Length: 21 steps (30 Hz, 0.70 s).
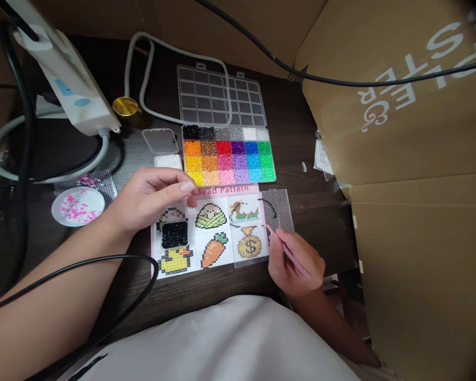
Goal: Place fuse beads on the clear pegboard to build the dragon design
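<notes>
Pink tweezers (295,257) are held in my right hand (295,262), their tips over a clear pegboard (281,203). Black beads form a curved line on that board, which overlaps the right part of a printed bead pattern sheet (212,256). My left hand (158,196) hovers by the sheet's upper left, fingers curled and thumb near the index finger; anything between them is too small to tell. Below it lies a small open box of black beads (175,235). Behind stands a sorted box of coloured beads (229,156), its clear lid (222,98) folded back.
At the left sit a white dish of pink beads (78,206), another pegboard and a power strip (71,79). A small box of white beads (167,161) and a gold round lid (125,106) lie nearer. Cardboard (416,238) walls the right; black cables cross the view.
</notes>
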Each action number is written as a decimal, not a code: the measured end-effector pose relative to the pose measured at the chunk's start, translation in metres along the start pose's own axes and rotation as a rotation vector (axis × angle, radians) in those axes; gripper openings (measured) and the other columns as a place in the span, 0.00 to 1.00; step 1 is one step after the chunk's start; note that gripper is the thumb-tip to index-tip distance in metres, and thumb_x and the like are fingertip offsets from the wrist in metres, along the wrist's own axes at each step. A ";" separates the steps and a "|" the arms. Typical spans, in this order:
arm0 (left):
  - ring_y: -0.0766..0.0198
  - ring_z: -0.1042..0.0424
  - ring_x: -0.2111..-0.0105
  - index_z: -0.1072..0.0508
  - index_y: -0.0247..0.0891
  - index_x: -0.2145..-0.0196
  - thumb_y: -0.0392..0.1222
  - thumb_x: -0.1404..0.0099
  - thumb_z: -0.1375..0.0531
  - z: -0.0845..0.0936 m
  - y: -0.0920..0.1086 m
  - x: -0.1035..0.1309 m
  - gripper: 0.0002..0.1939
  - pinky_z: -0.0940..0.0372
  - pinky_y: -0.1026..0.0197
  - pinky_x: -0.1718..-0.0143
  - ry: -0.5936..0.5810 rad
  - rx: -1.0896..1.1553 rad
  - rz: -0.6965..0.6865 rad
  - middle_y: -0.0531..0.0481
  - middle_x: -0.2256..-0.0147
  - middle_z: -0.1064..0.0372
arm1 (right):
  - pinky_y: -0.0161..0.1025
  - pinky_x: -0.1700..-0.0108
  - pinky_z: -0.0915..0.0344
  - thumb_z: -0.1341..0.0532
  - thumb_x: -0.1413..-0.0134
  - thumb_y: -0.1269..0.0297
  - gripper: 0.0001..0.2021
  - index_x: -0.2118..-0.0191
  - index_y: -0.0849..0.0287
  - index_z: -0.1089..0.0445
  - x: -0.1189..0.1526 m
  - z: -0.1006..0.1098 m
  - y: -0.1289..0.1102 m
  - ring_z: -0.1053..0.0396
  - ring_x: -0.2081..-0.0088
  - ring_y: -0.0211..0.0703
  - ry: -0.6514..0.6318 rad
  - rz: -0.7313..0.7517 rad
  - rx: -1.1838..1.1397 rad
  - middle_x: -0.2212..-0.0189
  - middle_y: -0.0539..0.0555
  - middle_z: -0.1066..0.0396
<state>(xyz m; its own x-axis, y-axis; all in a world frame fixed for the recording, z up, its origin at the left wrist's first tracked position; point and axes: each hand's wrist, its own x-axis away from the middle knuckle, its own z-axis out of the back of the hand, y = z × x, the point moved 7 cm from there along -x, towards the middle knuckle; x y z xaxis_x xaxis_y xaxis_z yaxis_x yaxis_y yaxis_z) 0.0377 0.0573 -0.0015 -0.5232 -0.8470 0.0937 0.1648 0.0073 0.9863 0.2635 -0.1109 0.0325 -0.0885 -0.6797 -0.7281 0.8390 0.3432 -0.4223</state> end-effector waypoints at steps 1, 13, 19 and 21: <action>0.60 0.25 0.72 0.21 0.41 0.74 0.54 0.35 0.35 0.000 0.000 0.000 0.16 0.31 0.62 0.68 -0.002 0.000 -0.001 0.48 0.74 0.24 | 0.32 0.72 0.25 0.32 0.48 0.80 0.17 0.53 0.58 0.25 -0.002 0.005 0.001 0.25 0.76 0.37 0.012 0.000 0.024 0.71 0.50 0.21; 0.61 0.25 0.71 0.20 0.43 0.72 0.52 0.35 0.34 0.001 -0.004 0.000 0.13 0.31 0.62 0.67 -0.001 0.025 0.003 0.50 0.74 0.23 | 0.32 0.75 0.26 0.33 0.48 0.80 0.16 0.53 0.59 0.25 0.003 0.013 0.026 0.25 0.78 0.37 0.060 -0.044 0.036 0.73 0.49 0.22; 0.61 0.25 0.72 0.19 0.44 0.71 0.53 0.35 0.34 0.002 -0.007 0.001 0.13 0.32 0.62 0.68 0.005 0.019 0.025 0.50 0.73 0.23 | 0.34 0.74 0.25 0.32 0.45 0.73 0.08 0.58 0.59 0.24 0.011 0.016 0.044 0.24 0.79 0.39 0.155 -0.211 0.054 0.75 0.50 0.22; 0.62 0.24 0.72 0.19 0.44 0.70 0.53 0.35 0.34 0.002 -0.007 0.001 0.12 0.32 0.63 0.68 0.005 0.017 0.018 0.51 0.73 0.23 | 0.35 0.73 0.25 0.33 0.43 0.71 0.06 0.59 0.60 0.24 0.013 0.015 0.053 0.24 0.79 0.39 0.159 -0.311 0.033 0.76 0.50 0.22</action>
<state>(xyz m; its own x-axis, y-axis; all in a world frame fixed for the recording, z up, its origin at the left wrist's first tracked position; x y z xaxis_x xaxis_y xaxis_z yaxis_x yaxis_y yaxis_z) 0.0341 0.0577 -0.0076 -0.5163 -0.8491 0.1113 0.1600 0.0320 0.9866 0.3147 -0.1115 0.0090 -0.4226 -0.6381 -0.6436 0.7758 0.1125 -0.6209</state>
